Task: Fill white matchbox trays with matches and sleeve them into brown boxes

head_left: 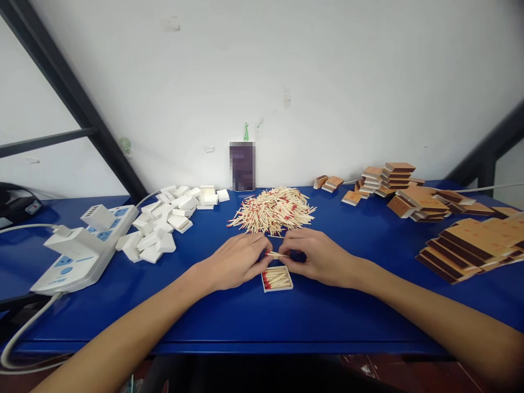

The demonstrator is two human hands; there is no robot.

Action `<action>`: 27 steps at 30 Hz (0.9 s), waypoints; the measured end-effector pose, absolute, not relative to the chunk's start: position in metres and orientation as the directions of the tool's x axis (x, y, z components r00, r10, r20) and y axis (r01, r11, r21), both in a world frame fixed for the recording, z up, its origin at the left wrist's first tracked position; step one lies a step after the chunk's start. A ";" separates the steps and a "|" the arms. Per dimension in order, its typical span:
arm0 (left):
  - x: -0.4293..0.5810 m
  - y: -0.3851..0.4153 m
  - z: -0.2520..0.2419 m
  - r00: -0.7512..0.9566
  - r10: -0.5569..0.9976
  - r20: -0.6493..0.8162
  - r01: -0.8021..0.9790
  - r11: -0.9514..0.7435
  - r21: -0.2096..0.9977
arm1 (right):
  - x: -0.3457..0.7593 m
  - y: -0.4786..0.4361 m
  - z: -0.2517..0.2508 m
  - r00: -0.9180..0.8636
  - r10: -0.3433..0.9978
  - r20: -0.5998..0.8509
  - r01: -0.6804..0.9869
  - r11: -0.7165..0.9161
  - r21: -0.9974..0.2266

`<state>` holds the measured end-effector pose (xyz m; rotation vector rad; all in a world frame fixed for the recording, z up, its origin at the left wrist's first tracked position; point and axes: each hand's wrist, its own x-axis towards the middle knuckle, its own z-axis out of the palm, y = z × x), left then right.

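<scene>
My left hand (235, 261) and my right hand (318, 256) meet at the middle of the blue table (245, 322). Between their fingertips they pinch a small bunch of matches (276, 255), held level just above a small white tray (277, 279). The tray lies on the table and holds red-tipped matches laid side by side. Both hands have their fingers closed on the bunch. Just beyond the hands lies a big loose pile of matches (273, 210).
A heap of empty white trays (164, 221) lies at the left, beside a white power strip (84, 245) with plugs and cables. Stacks of brown matchbox sleeves (470, 240) fill the right side, more (388, 180) by the wall. A dark blurred object (242, 166) leans on the wall.
</scene>
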<state>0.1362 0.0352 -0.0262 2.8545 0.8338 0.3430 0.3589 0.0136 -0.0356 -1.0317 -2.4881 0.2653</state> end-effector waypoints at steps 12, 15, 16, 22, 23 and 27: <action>0.131 0.029 -0.028 0.893 0.391 0.223 0.359 -0.918 0.169 | 0.355 -0.002 -0.035 -0.706 0.633 0.316 0.545 0.772 -0.328; 0.131 0.031 -0.029 0.894 0.389 0.222 0.359 -0.919 0.164 | 0.356 -0.002 -0.034 -0.717 0.627 0.304 0.536 0.775 -0.335; 0.131 0.031 -0.029 0.895 0.387 0.222 0.356 -0.919 0.168 | 0.356 -0.002 -0.034 -0.719 0.628 0.299 0.534 0.774 -0.341; 0.131 0.032 -0.030 0.890 0.396 0.227 0.348 -0.910 0.223 | 0.357 0.000 -0.033 -0.725 0.626 0.285 0.523 0.771 -0.364; 0.131 0.031 -0.030 0.888 0.399 0.229 0.349 -0.909 0.229 | 0.357 0.000 -0.034 -0.723 0.629 0.285 0.522 0.768 -0.370; 0.131 0.030 -0.030 0.883 0.407 0.233 0.353 -0.904 0.240 | 0.359 0.003 -0.037 -0.724 0.624 0.294 0.499 0.768 -0.401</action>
